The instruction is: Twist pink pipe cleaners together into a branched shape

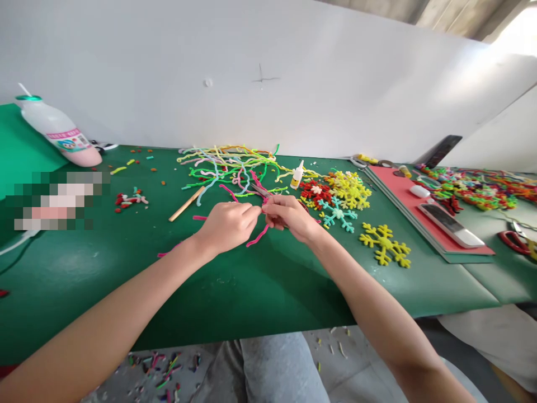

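My left hand is closed, its fingertips pinched on a pink pipe cleaner, mostly hidden by the fingers. Against it, my right hand is closed too, thumb and forefinger meeting the left fingertips. A pair of scissors seems held in the right hand: grey blades point away past the fingers, and a bit of red handle shows behind the hand. Loose pink pipe cleaner pieces lie around both hands. Just beyond is a pile of multicoloured pipe cleaners, with a wooden stick at its left.
A small glue bottle stands near finished snowflake shapes, including a yellow snowflake. Right, a phone lies on a red folder; red-handled scissors lie farther over. A drink bottle leans at left. Another person sits at lower right.
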Tool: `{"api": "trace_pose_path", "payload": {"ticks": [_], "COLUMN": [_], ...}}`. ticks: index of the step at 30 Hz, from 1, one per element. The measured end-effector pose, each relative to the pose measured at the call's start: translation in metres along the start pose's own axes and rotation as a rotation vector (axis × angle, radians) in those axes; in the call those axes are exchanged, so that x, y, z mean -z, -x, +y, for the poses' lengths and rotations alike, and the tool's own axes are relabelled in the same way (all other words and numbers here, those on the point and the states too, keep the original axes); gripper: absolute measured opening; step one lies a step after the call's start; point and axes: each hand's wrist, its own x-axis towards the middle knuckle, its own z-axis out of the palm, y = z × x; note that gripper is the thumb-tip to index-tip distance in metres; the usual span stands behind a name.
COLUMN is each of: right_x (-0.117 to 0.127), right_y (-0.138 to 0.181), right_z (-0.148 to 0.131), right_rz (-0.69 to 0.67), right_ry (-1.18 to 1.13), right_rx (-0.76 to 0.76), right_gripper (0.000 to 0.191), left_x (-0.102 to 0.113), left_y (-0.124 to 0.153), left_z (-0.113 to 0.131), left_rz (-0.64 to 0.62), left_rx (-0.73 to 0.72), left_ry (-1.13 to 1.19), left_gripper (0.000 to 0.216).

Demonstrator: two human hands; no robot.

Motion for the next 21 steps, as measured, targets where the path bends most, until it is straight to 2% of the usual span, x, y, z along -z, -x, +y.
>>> {"api": "trace_pose_path", "payload": {"ticks": [2, 4, 6, 9, 11, 13, 17, 21], "right_x": [-0.003, -0.002, 0.002, 0.009, 0.011, 0.010, 0.006, 0.007], "right_y": [0.000, 0.001, 0.000, -0.001, -0.001, -0.001, 0.001, 0.002], "right_z": [-0.001, -0.001, -0.001, -0.001, 0.000, 0.000, 0.000, -0.001], "right_rz": [0.029, 0.040, 0.013, -0.042, -0.059, -0.066, -0.021, 0.047], "right_ry": [-0.121, -0.142, -0.151, -0.165, -0.114, -0.038, 0.119, 0.251], "right_rx": [-0.075, -0.073, -0.016, 0.093, 0.162, 0.228, 0.321, 0.321], "right_gripper": [0.026, 0.030, 0.029, 0.027, 0.031, 0.030, 0.024, 0.024], "left_x": [0.001, 0.003, 0.007, 0.012, 0.013, 0.011, 0.005, 0.007], "left_y": [0.000, -0.002, -0.005, -0.010, -0.012, -0.012, -0.010, -0.010], "left_z": [0.000, 0.001, 0.002, 0.002, 0.000, -0.002, -0.005, -0.001], "left_rz": [-0.011, 0.001, -0.014, -0.110, -0.152, -0.202, -0.275, -0.238], "left_rx": [-0.007, 0.065, 0.229, 0.549, 0.661, 0.695, 0.721, 0.709], "left_ry": [-0.024, 0.089, 0.339, 0.877, 1.161, 1.335, 1.457, 1.316], "left_gripper": [0.027, 0.027, 0.028, 0.025, 0.021, 0.019, 0.017, 0.017]}}
